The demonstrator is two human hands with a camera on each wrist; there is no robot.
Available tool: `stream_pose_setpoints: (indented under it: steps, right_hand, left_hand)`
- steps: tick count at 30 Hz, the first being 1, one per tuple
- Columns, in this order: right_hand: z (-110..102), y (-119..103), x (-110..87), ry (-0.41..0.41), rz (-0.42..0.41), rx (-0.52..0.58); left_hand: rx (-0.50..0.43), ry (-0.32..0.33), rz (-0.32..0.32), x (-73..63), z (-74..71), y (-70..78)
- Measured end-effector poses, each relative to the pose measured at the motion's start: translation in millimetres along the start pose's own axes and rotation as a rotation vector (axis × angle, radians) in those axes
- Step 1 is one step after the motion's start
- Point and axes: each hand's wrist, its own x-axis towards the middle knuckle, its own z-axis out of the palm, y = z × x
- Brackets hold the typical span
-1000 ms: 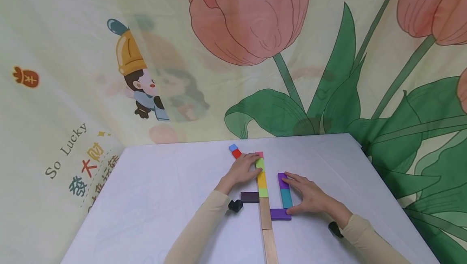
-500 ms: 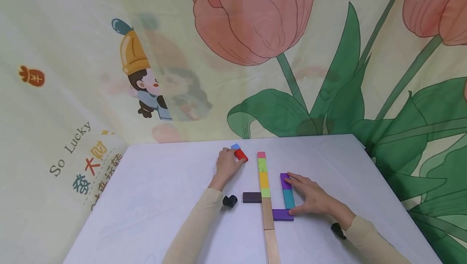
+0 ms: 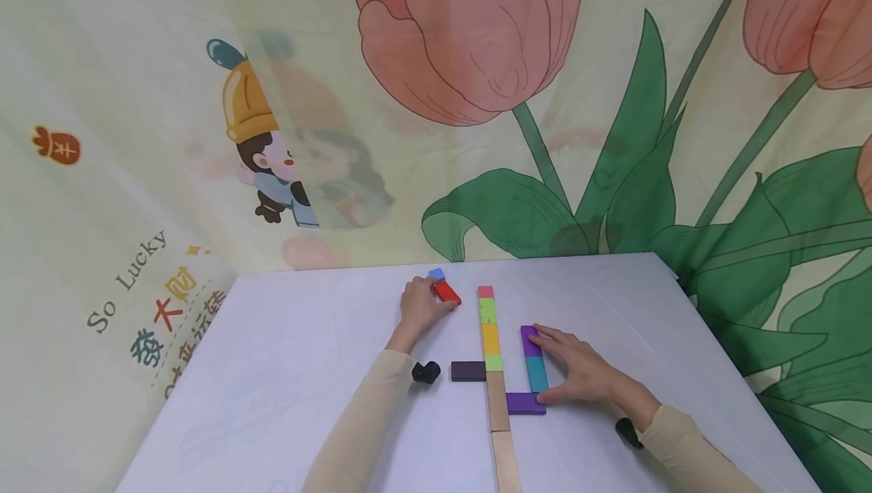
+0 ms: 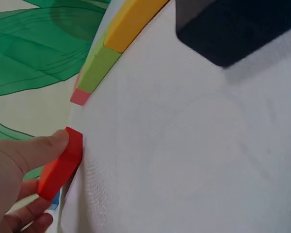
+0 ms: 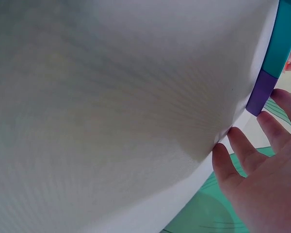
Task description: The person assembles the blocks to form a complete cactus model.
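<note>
My left hand (image 3: 417, 307) pinches a red block (image 3: 446, 294) between thumb and fingers near the far edge of the table. In the left wrist view the thumb presses one end of the red block (image 4: 63, 165), with fingers at its other end. A blue block (image 3: 437, 273) sits just behind it, partly hidden. My right hand (image 3: 579, 366) lies spread beside a purple block (image 3: 528, 341) and a teal block (image 3: 537, 374) set end to end. Its index fingertip touches the purple one. The thumb is at the corner where the teal block meets a second purple block (image 3: 524, 403), lying crosswise.
A straight column runs toward the table's front: pink block (image 3: 485, 291), green block (image 3: 487, 310), yellow block (image 3: 490, 339), small green block (image 3: 493, 363), then wooden blocks (image 3: 496, 400). A dark block (image 3: 468, 371) juts left from it. White cloth covers the table (image 3: 293, 372); a printed curtain hangs behind.
My left hand has left the top of the column, moved left to the red block and gripped it, and the block now sits apart from the blue one. My right hand stays put.
</note>
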Motion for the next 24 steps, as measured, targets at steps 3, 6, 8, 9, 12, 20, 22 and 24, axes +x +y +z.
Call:
stream_pose_setpoints:
  steps: [3, 6, 8, 9, 12, 20, 22, 24]
  right_hand:
    - [0, -1, 0.3, -0.002, -0.002, -0.002]
    - [1, -1, 0.5, -0.002, -0.008, 0.000]
    - [1, 0, 0.5, -0.004, -0.008, 0.008]
    - [1, 0, 0.6, -0.004, -0.011, 0.010]
    - [2, 1, 0.7, -0.009, -0.013, 0.009]
    - [1, 0, 1.9, -0.007, -0.019, 0.004]
    - [1, 0, 2.3, -0.008, -0.019, 0.001]
    - [1, 0, 2.3, -0.010, -0.012, 0.002]
  left_hand:
    - [-0.051, -0.004, 0.040, -0.4, 0.4, -2.8]
    - [-0.200, -0.015, 0.058, -0.9, 0.9, -6.0]
    - [-0.324, -0.029, 0.046, -2.3, -0.8, -7.8]
    - [-0.382, -0.045, 0.034, -3.2, -2.4, -8.4]
    - [-0.517, -0.140, -0.007, -7.4, -9.3, -9.8]
    - [-0.593, -0.427, 0.004, -20.2, -28.2, -15.2]
    - [-0.582, -0.464, 0.030, -22.7, -31.1, -15.2]
    - [-0.570, -0.498, 0.052, -25.1, -32.5, -15.3]
